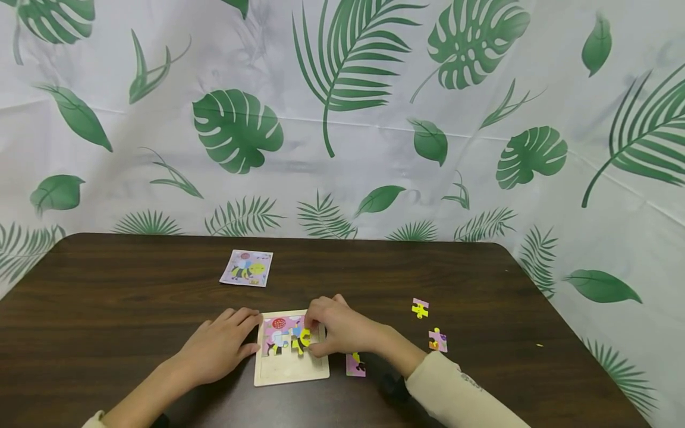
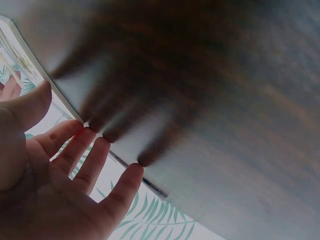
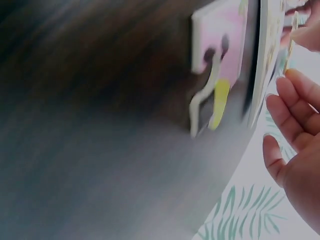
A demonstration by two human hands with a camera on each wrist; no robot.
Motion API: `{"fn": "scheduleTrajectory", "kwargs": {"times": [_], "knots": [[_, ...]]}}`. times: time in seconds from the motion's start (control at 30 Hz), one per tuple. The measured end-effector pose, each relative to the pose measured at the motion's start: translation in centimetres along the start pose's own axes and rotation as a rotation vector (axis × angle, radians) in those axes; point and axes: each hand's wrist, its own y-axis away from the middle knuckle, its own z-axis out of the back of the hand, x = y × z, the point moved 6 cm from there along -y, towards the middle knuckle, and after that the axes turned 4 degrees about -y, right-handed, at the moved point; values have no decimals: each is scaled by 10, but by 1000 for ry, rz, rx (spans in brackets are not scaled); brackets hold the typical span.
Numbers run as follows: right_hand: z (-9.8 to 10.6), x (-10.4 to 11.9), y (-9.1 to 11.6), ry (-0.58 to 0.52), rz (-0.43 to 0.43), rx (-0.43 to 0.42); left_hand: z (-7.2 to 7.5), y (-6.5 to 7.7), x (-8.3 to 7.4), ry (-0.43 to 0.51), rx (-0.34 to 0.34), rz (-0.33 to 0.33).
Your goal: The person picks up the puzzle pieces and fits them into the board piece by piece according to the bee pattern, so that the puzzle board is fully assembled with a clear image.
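A light wooden puzzle board (image 1: 291,371) lies on the table, with several joined pieces in its upper part showing a pink background, a red round shape and part of a bee. My left hand (image 1: 222,348) rests at the board's left edge, fingers extended and fingertips touching the frame; the left wrist view shows these fingers (image 2: 92,160) fairly straight. Over the board's right side, my right hand (image 1: 342,327) pinches a yellow-and-black puzzle piece (image 1: 301,342) between thumb and fingers. From the right wrist, that piece appears edge-on, and its face is hidden.
Just right of the board lies a pink piece (image 1: 355,365) with yellow and black marks. Farther right are a yellow-and-pink piece (image 1: 420,308) and a pink piece with orange (image 1: 437,340). A bee picture card (image 1: 248,268) lies behind the board on the dark table (image 1: 160,267).
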Motion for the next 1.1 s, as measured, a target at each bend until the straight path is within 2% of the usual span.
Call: {"fn": "scheduleTrajectory", "kwargs": {"times": [0.4,0.9,1.1], "knots": [[-9,10,-12,114,3,23,0,0,1,-6,-4,-8],[-11,11,-13,147,-14,23,1,-1,1,-1,-12,-9],[-11,10,-10,124,-2,17,1,-1,1,-2,-15,-15]]}}
